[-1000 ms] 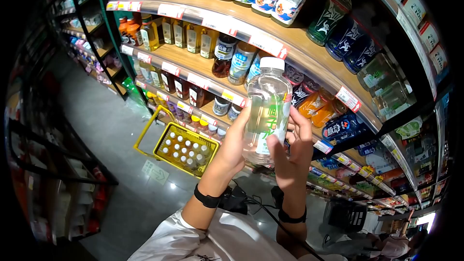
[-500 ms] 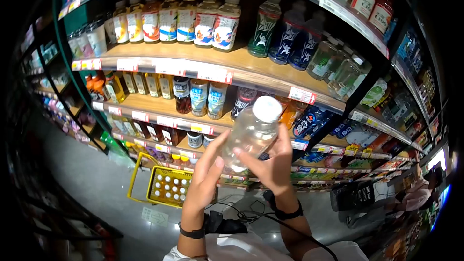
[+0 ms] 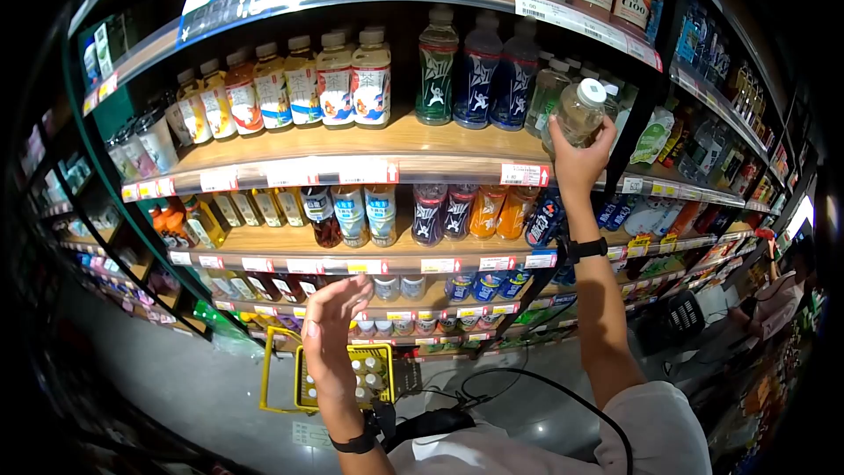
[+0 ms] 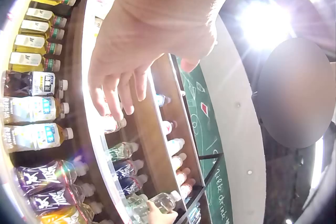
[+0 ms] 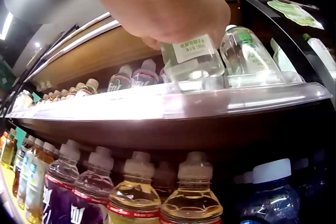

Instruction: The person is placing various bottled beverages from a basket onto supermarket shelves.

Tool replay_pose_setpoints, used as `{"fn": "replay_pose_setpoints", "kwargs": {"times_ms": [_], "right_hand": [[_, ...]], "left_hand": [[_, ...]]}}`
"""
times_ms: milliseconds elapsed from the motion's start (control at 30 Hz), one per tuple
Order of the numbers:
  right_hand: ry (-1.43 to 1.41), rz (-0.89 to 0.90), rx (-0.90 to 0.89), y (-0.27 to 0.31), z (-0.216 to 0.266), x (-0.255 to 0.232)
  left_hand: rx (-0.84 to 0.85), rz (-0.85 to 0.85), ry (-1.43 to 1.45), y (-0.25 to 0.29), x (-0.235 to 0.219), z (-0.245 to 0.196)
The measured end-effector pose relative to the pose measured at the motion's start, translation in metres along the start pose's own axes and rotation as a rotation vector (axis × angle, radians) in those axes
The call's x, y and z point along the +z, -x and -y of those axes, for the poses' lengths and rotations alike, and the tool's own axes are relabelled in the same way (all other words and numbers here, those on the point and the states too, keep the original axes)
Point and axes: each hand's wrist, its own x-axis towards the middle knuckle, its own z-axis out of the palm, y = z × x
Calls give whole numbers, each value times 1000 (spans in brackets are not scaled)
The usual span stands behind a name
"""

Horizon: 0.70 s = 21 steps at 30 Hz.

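My right hand point(image 3: 580, 157) grips a clear, white-capped bottle point(image 3: 584, 113) at the right end of the middle shelf. In the right wrist view, the base of this bottle point(image 5: 197, 71) is right at the shelf's clear front lip, tilted, with its label partly covered by the hand point(image 5: 173, 8). Similar clear bottles point(image 3: 547, 92) stand beside it. Lower left, my left hand point(image 3: 332, 334) is raised in front of the lower shelves, holding nothing. Its fingers hang relaxed in the left wrist view, where the hand point(image 4: 147, 35) appears well apart from the bottles.
Green point(image 3: 435, 75) and blue point(image 3: 479, 79) drink bottles stand left of the clear ones. A dark upright post point(image 3: 646, 123) is just right of my right hand. Below, a yellow basket point(image 3: 301, 384) with bottles sits on the floor. A black cable point(image 3: 563, 385) runs past my right arm.
Both hands held the bottle in front of me earlier. My left hand has let go and moved left; my right hand has carried the bottle up and right to the shelf.
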Motion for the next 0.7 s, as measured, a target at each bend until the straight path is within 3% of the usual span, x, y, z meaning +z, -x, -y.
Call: {"fn": "replay_pose_setpoints", "kwargs": {"times_ms": [200,267,400,700], "right_hand": [[154,45,126,-5,-8,11],[322,-4,2,-3,-17,19],[585,-130,-78,2,-38,28],[618,-170,-63,5,-38,25]], "left_hand": [[38,-68,42,1,-6,6],[51,-95,51,1,-5,3],[73,-147,42,-3,-3,3],[2,-116,33,-18,12,27]]}}
